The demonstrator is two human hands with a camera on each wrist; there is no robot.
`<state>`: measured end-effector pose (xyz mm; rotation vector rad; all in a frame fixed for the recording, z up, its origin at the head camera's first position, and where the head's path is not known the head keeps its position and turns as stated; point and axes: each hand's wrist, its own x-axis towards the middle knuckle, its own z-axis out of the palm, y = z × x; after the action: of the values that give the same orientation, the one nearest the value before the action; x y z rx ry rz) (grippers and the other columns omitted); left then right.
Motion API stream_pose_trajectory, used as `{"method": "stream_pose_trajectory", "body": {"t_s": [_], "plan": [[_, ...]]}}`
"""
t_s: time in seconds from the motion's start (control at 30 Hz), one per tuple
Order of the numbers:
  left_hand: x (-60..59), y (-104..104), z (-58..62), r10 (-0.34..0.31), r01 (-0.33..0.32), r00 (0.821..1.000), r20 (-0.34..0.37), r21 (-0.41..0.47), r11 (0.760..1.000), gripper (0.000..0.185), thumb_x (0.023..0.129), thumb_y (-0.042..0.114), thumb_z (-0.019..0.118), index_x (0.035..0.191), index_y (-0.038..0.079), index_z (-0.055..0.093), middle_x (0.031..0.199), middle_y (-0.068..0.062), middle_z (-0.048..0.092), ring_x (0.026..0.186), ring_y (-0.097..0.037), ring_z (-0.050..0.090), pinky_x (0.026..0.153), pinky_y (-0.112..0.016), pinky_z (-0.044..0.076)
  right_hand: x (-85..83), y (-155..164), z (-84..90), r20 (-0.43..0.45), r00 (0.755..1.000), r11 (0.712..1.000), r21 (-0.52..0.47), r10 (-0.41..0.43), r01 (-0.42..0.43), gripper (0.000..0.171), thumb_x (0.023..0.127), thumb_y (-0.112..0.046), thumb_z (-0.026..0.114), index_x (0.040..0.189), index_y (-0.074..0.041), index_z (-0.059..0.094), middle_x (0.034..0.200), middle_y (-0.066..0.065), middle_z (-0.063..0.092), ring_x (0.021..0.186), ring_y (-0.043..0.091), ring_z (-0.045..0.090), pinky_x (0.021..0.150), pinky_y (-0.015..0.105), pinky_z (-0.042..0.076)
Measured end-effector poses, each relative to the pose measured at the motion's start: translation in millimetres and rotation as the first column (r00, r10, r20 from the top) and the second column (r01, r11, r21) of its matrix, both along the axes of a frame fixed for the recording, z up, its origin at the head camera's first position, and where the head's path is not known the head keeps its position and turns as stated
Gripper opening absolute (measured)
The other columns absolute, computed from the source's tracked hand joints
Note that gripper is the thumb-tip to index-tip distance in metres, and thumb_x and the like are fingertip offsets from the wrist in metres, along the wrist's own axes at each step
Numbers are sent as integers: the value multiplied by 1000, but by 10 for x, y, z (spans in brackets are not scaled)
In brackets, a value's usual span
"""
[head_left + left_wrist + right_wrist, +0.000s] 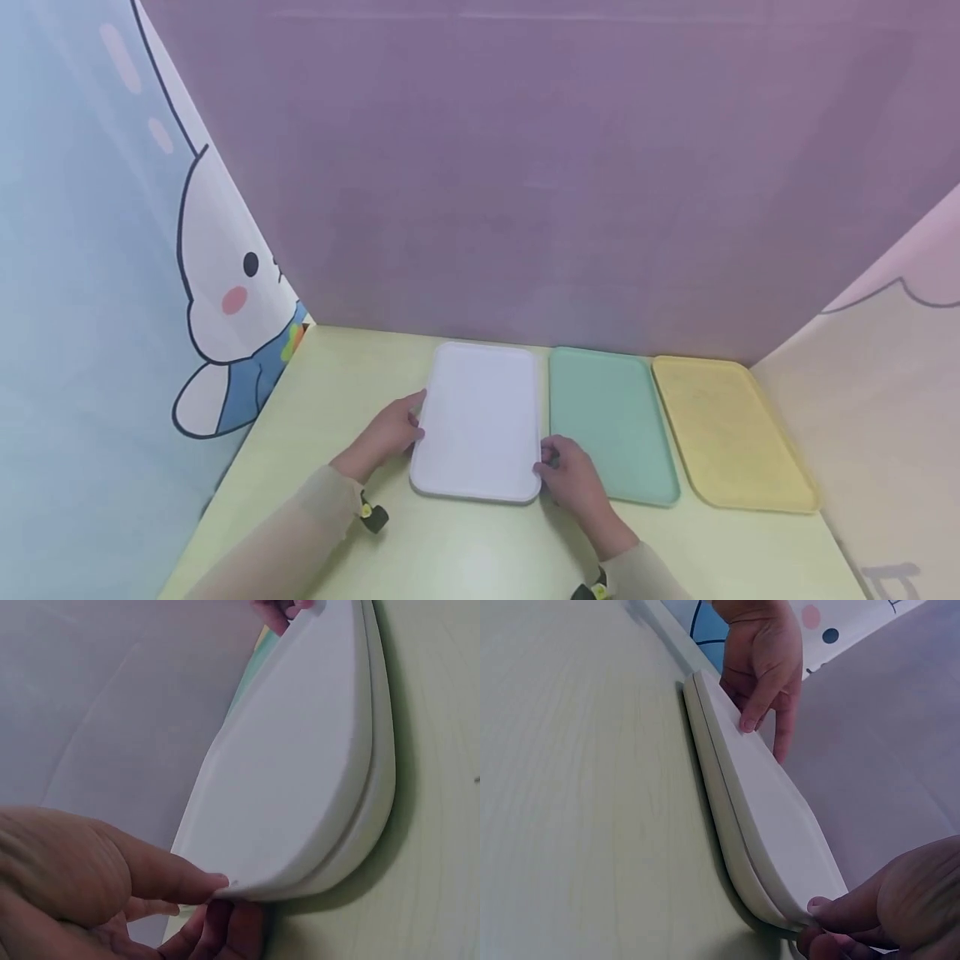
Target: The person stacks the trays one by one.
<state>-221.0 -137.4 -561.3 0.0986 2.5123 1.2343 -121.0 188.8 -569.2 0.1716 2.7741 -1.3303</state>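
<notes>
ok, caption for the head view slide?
Both hands, left hand and right hand, grip white tray beside green tray and yellow tray.

White tray (769, 825): two stacked, on my pale green table (577, 787). My right hand (889, 904), at 5 o'clock, pinches the near rim; my left hand (761, 664), at 12 o'clock, grips the far edge.

A pale yellow-green counter (465, 550) with a faint grid pattern carries three flat rectangular trays with rounded corners, set side by side along its far edge. The white tray (477, 421) lies on the left; the wrist views show it as two white trays stacked. The mint-green tray (611, 425) lies just beside it in the middle, and the yellow tray (731, 433) lies on the right.
</notes>
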Motion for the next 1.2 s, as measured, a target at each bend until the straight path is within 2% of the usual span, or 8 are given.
{"method": "stream_pose_trajectory", "body": {"t_s": [0.1, 0.23, 0.4, 0.57, 0.73, 0.9, 0.97, 1.2], "plan": [[-18, -61, 19, 2, -3, 1000, -19, -37, 999, 82, 93, -3, 71, 168, 6, 40, 97, -11, 67, 84, -22, 61, 73, -32, 56, -46, -60, 18, -29, 999, 999, 29, 40, -39, 18, 94, -5, 79, 108, -3, 68, 101, 7, 66, 79, 15, 55, 68, 27, 50], [-66, -89, 13, -9, 8, 1000, -13, -69, 998, 80, 97, 3, 70, 170, 7, 36, 109, -14, 71, 95, -25, 66, 90, -42, 61, -98, -58, 95, -44, 996, 995, 53, 83, -81, 16, 94, -5, 80, 105, -4, 69, 101, 7, 65, 87, 17, 56, 76, 31, 50], [-39, 1, 143, -41, 31, 998, -54, -175, 984, 78, 104, 20, 68, 170, 2, 30, 148, -31, 60, 132, -47, 62, 117, -64, 50, -56, 80, 273, 3, 995, 995, -29, 95, -95, 31, 98, -10, 76, 127, -2, 71, 107, 8, 70, 92, 17, 64, 73, 32, 56], [99, 358, 532, -79, 47, 979, -188, -170, 984, 60, 105, 31, 69, 155, 2, 53, 139, -29, 61, 126, -44, 65, 106, -60, 58, 39, 460, 486, -39, 999, 1000, -15, 9, -9, 32, 106, -15, 71, 137, -6, 69, 112, 12, 74, 97, 21, 68, 77, 32, 55], [163, 994, 808, -169, 157, 956, -238, -68, 985, 42, 106, 29, 70, 140, 6, 64, 128, -19, 72, 118, -34, 71, 104, -52, 60, 86, 1098, 604, -58, 990, 982, 127, -131, 138, 39, 110, -21, 63, 143, 1, 59, 124, 26, 70, 108, 37, 68, 83, 43, 56], [160, 1728, 776, -258, 244, 949, -183, -93, 965, 51, 108, 32, 67, 151, 6, 58, 145, -17, 68, 135, -32, 66, 115, -46, 56, 121, 1609, 498, 2, 979, 952, 235, -203, 197, 49, 110, -19, 57, 149, 10, 49, 134, 37, 61, 118, 52, 63, 89, 60, 59], [139, 2006, 713, -286, 264, 942, -175, -138, 955, 58, 109, 35, 64, 157, 4, 53, 153, -18, 62, 143, -31, 61, 121, -44, 52, 141, 1740, 462, 16, 977, 945, 257, -214, 203, 49, 110, -17, 56, 149, 11, 48, 134, 38, 61, 117, 53, 64, 86, 59, 60], [154, 2581, 379, -228, 160, 954, -194, -314, 936, 82, 108, 38, 62, 162, -16, 32, 162, -33, 44, 148, -43, 51, 123, -46, 50, 214, 1846, 311, 53, 979, 943, 284, -196, 174, 54, 111, -19, 55, 152, 13, 45, 136, 39, 60, 118, 54, 65, 87, 59, 61]]}}
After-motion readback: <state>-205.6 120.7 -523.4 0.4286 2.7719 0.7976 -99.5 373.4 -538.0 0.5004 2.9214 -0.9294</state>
